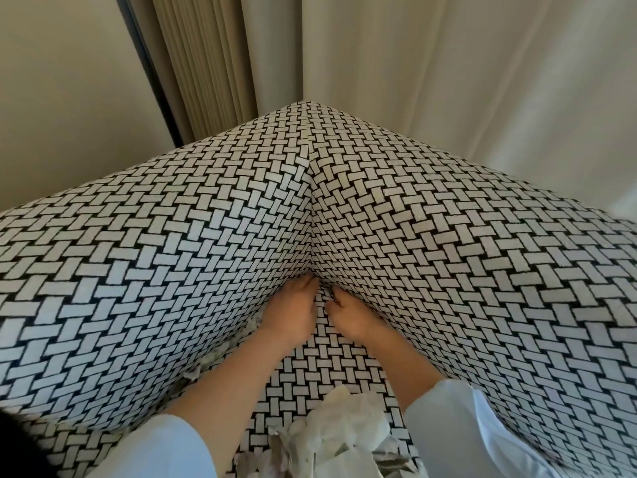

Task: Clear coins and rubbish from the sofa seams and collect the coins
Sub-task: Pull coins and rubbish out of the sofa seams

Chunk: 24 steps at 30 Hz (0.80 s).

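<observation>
Paper scraps [206, 365]: wedged along the sofa [138, 236]'s left seam.
Left hand [293, 313]: fingers together, tips buried in the corner seam; I couldn't tell its grip.
Tissues [344, 429]: crumpled at the seat's front edge.
Right hand [351, 317]: curled beside the left; grip unclear.

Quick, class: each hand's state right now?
Left hand: fingertips hidden in the seam; cannot be told.
Right hand: fingertips in the seam; cannot be told.

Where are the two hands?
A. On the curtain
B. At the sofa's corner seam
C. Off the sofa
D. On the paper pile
B: the left hand and right hand both reach to the corner seam; the paper lies nearer the camera.
</observation>
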Motion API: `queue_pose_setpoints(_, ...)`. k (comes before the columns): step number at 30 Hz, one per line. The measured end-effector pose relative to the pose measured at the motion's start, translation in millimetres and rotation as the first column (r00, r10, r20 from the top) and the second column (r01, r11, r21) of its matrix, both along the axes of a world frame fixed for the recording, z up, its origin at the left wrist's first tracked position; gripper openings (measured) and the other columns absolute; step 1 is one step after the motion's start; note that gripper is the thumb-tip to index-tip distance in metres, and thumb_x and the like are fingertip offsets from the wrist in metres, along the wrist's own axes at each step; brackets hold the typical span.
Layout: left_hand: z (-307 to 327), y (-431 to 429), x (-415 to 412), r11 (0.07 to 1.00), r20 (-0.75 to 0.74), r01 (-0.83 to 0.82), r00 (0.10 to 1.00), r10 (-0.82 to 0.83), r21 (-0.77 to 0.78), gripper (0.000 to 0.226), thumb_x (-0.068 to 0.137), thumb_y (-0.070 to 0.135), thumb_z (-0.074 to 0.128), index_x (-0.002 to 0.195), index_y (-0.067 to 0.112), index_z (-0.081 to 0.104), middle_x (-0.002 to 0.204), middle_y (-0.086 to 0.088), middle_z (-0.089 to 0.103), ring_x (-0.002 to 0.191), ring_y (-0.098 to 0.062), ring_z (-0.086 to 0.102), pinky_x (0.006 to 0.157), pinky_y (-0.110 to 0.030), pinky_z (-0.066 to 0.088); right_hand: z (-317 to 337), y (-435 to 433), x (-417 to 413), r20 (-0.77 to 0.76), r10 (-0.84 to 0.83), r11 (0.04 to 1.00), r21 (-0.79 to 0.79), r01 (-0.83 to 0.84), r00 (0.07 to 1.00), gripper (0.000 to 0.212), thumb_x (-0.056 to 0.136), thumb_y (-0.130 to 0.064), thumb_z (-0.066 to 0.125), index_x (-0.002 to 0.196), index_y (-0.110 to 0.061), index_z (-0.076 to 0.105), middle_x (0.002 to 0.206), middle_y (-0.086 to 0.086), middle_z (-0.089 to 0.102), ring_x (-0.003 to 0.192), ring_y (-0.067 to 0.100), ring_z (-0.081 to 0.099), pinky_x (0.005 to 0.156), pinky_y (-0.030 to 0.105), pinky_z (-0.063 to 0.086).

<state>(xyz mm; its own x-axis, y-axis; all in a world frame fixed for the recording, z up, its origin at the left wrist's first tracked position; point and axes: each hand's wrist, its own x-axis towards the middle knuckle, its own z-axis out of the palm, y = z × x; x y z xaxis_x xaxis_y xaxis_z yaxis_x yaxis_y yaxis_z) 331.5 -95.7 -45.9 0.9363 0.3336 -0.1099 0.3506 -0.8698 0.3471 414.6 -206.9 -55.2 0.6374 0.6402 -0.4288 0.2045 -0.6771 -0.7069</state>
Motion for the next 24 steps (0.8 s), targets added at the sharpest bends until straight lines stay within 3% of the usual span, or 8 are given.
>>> queue_pose_setpoints(4, -6, 2, 0, 0.999, 0.065, -0.005, 0.998, 0.002, 0.034, 0.047, 0.097, 0.017, 0.038, 0.144, 0.017, 0.042, 0.148, -0.001, 0.040, 0.135, -0.018, 0.033, 0.109, -0.037, 0.035, -2, 9, 7, -0.142, -0.052, 0.994, 0.086, 0.064, 0.989, 0.050, 0.094, -0.015, 0.042, 0.143, -0.021, 0.045, 0.142, 0.003, 0.050, 0.122, 0.016, 0.046, 0.103, 0.028, 0.035)
queue_pose_setpoints(6, -7, 1, -1, 0.998, 0.099, -0.030, 0.995, 0.025, 0.052, 0.039, 0.095, 0.018, 0.039, 0.132, 0.015, 0.053, 0.134, -0.001, 0.051, 0.124, -0.018, 0.041, 0.099, -0.036, 0.042, 0, 12, 7, -0.176, -0.057, 0.992, 0.097, 0.075, 0.983, 0.048, 0.094, -0.015, 0.042, 0.141, -0.021, 0.048, 0.137, 0.002, 0.053, 0.114, 0.013, 0.046, 0.095, 0.025, 0.034)
queue_pose_setpoints(8, -8, 0, -1, 0.996, 0.116, -0.044, 0.993, 0.035, 0.071, 0.030, 0.094, 0.018, 0.039, 0.116, 0.014, 0.060, 0.120, -0.001, 0.057, 0.113, -0.018, 0.046, 0.091, -0.036, 0.045, 2, 17, 10, -0.183, -0.043, 0.997, 0.060, 0.054, 0.982, 0.047, 0.095, -0.017, 0.039, 0.140, -0.019, 0.048, 0.140, 0.003, 0.052, 0.117, 0.015, 0.047, 0.098, 0.028, 0.036)
queue_pose_setpoints(11, -9, 1, -1, 0.997, 0.152, -0.056, 0.987, 0.047, 0.055, 0.027, 0.094, 0.015, 0.040, 0.107, 0.011, 0.064, 0.111, -0.002, 0.059, 0.107, -0.018, 0.049, 0.087, -0.036, 0.046, 4, 24, 14, -0.201, -0.049, 0.999, -0.020, 0.046, 0.978, 0.044, 0.097, -0.023, 0.036, 0.138, -0.016, 0.051, 0.140, 0.006, 0.052, 0.121, 0.021, 0.049, 0.102, 0.034, 0.039)
queue_pose_setpoints(15, -10, 1, -1, 0.996, 0.180, -0.076, 0.981, 0.068, 0.038, 0.028, 0.093, 0.014, 0.040, 0.105, 0.011, 0.065, 0.109, -0.002, 0.061, 0.105, -0.018, 0.049, 0.085, -0.036, 0.047, 0, 27, 14, -0.149, -0.150, 0.989, -0.038, 0.146, 0.977, 0.038, 0.097, -0.025, 0.036, 0.126, -0.015, 0.059, 0.126, 0.006, 0.059, 0.104, 0.019, 0.054, 0.082, 0.030, 0.040)
queue_pose_setpoints(19, -10, -2, -1, 0.995, 0.186, -0.092, 0.979, 0.083, 0.039, 0.029, 0.093, 0.015, 0.040, 0.106, 0.012, 0.065, 0.108, -0.001, 0.061, 0.104, -0.017, 0.050, 0.083, -0.036, 0.047, -5, 28, 19, -0.171, -0.146, 0.989, -0.031, 0.142, 0.974, 0.035, 0.097, -0.021, 0.036, 0.119, -0.011, 0.061, 0.118, 0.008, 0.062, 0.101, 0.019, 0.056, 0.080, 0.030, 0.044)
queue_pose_setpoints(21, -10, -2, -1, 0.994, 0.203, -0.100, 0.975, 0.091, 0.034, 0.028, 0.092, 0.013, 0.041, 0.104, 0.011, 0.067, 0.105, -0.002, 0.062, 0.101, -0.018, 0.051, 0.081, -0.036, 0.048, -2, 31, 21, -0.167, -0.119, 0.992, -0.069, 0.109, 0.979, 0.031, 0.097, -0.020, 0.035, 0.116, -0.012, 0.059, 0.120, 0.009, 0.060, 0.099, 0.019, 0.053, 0.077, 0.028, 0.040)
queue_pose_setpoints(24, -10, -4, -2, 0.993, 0.226, -0.116, 0.968, 0.106, 0.030, 0.027, 0.091, 0.011, 0.042, 0.098, 0.010, 0.068, 0.099, -0.002, 0.063, 0.097, -0.018, 0.052, 0.076, -0.034, 0.048, 6, 39, 24, -0.163, -0.114, 0.989, -0.116, 0.096, 0.980, 0.041, 0.099, -0.024, 0.032, 0.133, -0.014, 0.052, 0.136, 0.009, 0.053, 0.112, 0.019, 0.049, 0.088, 0.028, 0.036)
